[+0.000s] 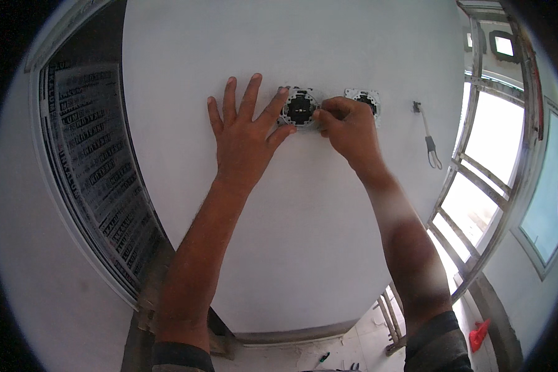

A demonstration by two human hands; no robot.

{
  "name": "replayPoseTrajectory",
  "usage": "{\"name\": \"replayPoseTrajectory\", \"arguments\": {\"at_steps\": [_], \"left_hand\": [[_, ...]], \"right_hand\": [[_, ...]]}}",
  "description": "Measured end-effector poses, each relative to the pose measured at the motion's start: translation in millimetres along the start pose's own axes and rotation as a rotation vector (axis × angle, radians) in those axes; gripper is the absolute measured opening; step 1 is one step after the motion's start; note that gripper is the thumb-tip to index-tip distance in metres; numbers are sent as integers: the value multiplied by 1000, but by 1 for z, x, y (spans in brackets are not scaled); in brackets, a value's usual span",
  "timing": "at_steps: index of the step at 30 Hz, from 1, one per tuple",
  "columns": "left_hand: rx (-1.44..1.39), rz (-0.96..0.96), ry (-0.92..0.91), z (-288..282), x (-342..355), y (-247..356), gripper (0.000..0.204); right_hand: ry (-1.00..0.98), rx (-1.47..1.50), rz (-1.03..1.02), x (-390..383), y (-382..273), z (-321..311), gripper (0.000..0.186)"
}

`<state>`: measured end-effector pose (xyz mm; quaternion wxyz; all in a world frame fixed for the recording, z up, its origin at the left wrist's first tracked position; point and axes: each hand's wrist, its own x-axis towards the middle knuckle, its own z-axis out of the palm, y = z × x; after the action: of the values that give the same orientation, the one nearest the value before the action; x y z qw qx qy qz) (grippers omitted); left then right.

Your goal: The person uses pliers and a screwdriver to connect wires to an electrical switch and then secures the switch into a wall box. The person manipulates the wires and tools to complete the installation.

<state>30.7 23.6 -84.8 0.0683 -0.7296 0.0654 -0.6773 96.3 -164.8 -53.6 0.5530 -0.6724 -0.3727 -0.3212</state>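
A black wall socket insert with a pale metal frame (299, 109) sits against the white wall in front of me. My left hand (244, 136) lies spread on the wall to its left, index fingertip and thumb touching the frame's left edge. At the right edge, my right hand (351, 127) is closed in a pinch of thumb and forefinger; what it pinches, if anything, is hidden. Behind the right hand, a second wall insert (363, 96) shows partly, also black in a pale frame.
White-and-grey cable (429, 139) hangs from a small dark wall fitting at right. A metal scaffold frame (477, 180) stands beside the bright opening. Printed film covers a panel (93, 155) at left. Below, a green-and-black tool (323, 358) and a red bag-like item (478, 335) lie on the floor.
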Motion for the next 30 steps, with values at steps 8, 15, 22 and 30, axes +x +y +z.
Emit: {"name": "replayPoseTrajectory", "arguments": {"at_steps": [8,15,22,30], "left_hand": [[16,12,-16,8,0,-9,67],[22,-13,-9,11,0,-7,67],[59,17,-12,18,-3,-16,70],[-29,-3,18,17,0,-14,62]], "right_hand": [[31,-261,-128,3,1,-2,23],[6,-242,-56,3,-7,-3,24],[-8,-253,-162,5,0,-3,25],[4,-356,-252,10,0,0,25]]}}
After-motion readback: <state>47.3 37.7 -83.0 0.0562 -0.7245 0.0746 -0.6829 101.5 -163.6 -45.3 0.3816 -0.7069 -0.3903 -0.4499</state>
